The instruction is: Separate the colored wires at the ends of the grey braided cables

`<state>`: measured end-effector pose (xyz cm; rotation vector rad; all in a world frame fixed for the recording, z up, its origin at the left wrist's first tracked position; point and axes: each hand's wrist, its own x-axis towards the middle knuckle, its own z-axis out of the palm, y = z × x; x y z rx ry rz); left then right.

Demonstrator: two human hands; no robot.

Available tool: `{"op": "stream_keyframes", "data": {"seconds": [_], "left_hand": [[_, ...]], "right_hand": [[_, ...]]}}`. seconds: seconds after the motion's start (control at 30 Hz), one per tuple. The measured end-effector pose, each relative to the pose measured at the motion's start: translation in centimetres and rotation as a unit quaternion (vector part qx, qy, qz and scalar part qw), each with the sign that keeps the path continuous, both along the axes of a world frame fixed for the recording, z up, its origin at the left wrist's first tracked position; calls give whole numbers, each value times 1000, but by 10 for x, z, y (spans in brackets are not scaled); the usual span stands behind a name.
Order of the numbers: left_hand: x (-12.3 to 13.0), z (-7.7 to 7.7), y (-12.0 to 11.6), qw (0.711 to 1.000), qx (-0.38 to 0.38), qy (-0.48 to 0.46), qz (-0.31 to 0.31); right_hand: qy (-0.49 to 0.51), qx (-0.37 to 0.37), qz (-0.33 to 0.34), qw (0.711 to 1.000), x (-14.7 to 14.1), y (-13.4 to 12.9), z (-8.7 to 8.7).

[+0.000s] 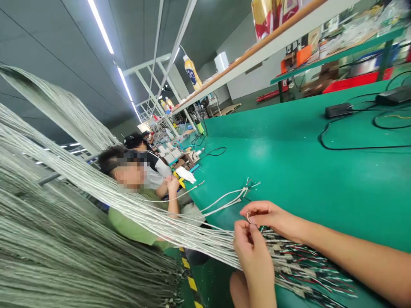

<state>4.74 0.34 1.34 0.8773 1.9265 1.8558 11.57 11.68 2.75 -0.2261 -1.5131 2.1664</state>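
Left hand (255,250) and right hand (272,218) pinched narrow on a thin wire (248,217) between them. Step, likely: working its end by fingertip; next calls for a steady pinch. Beside left hand: bared ends (298,261). Beyond both: loose cables (224,197), desk (282,171).

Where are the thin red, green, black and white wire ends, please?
In the head view, the wire ends lie lower right, right of the left hand, below the right forearm.

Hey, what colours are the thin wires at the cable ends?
The wires are black, white, red and green, showing best in the head view.
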Motion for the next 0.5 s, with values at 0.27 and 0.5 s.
{"op": "stream_keyframes", "data": {"seconds": [0.27, 0.5], "left_hand": [[-6, -14, 2, 999, -26, 4, -42], [-1, -9, -1, 999, -19, 11, -33]], "right_hand": [[9, 18, -3, 1000, -1, 1, -1], [13, 24, -11, 1000, 0, 0, 2]]}}
